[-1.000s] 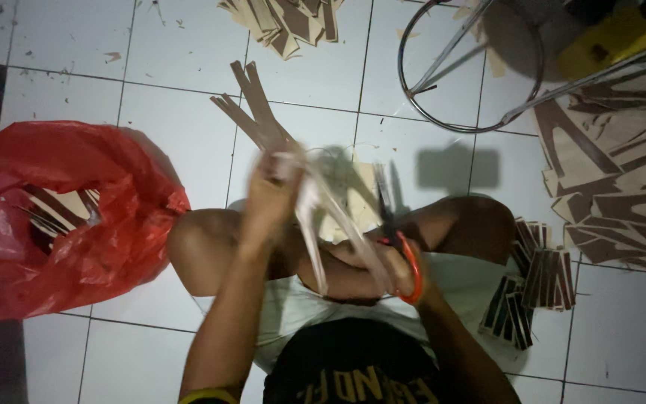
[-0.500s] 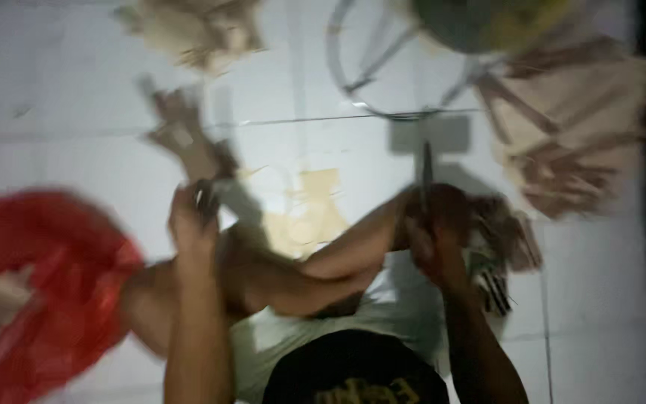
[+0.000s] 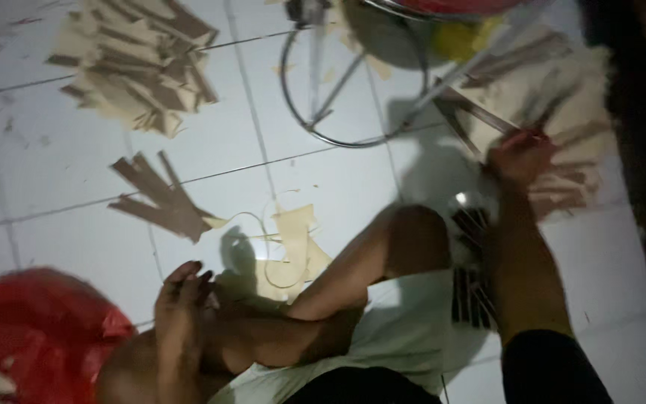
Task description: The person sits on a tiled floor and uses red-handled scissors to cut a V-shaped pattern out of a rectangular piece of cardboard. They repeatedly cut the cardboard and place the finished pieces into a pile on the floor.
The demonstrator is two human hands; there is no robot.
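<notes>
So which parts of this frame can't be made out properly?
- Right hand: motion-blurred over the brown strips; whether it grips one is unclear.
- Left hand: resting by the leg, dim; fingers' contents unclear.
- Red plastic bag: cut off by the left and bottom edges; contents blurred.
- Metal stool frame: top cut off by the upper edge.
</notes>
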